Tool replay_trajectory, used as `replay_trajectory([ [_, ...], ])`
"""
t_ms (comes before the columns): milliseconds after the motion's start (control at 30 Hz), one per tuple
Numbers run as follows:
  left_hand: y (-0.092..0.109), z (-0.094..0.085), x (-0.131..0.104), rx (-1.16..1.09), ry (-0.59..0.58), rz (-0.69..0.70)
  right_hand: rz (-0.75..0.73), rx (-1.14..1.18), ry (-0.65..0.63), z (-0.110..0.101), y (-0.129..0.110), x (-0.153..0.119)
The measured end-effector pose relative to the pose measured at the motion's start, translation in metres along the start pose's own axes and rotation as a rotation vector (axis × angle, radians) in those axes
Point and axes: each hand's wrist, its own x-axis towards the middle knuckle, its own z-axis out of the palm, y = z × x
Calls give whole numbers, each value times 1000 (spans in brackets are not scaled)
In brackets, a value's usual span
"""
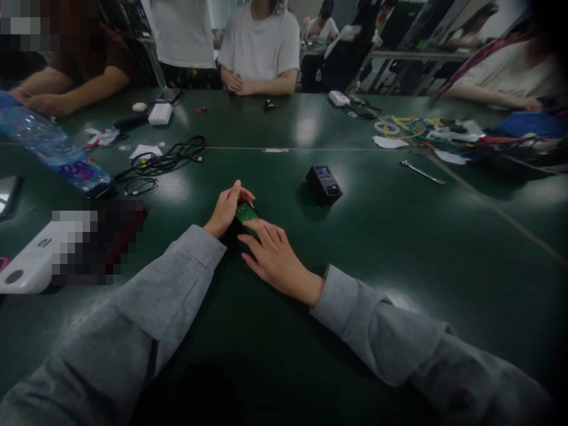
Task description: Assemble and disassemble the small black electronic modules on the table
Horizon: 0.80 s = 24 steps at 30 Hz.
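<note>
Circuit board (247,213), small and green, sits between the two hands, its near end partly hidden under the right fingers. The left hand (227,208) grasps it from the far left side, thumb raised and fingers curled around the edge. The right hand (274,253) is unclenched, its fingers loosely extended and some of the tips over the board; whether they press on it cannot be told. Nearest the pair is a black device (325,184) with a little screen, on the green tabletop (377,236), beyond the right hand and slightly to its right. Farther out to the right lies a wrench (421,172), and beyond that a tangled heap of coloured wires (437,131) with scraps of white paper (390,142) beside it. To the left of the left hand, a loose bundle of black cable (171,157) spreads toward a water bottle (57,148), whose capped end comes near a dark, blurred-out object (100,242). That object overlaps a white device (33,254) left of the left forearm. Well beyond the hands, a white block (160,114) lies on the left and another white block (339,98) on the right, with people seated or standing past the far edge.
</note>
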Motion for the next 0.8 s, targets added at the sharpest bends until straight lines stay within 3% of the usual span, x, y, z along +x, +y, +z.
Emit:
replay_trajectory([
  [333, -3, -2, 0, -59, -20, 18, -12, -10, 47, -5, 18, 3],
  [633, 2, -3, -3, 51, -149, 105, 137, 279, 236, 1, 56, 10],
  [800, -1, -4, -3, 158, -237, 97, 278, 537, 405, 3, 77, 15],
])
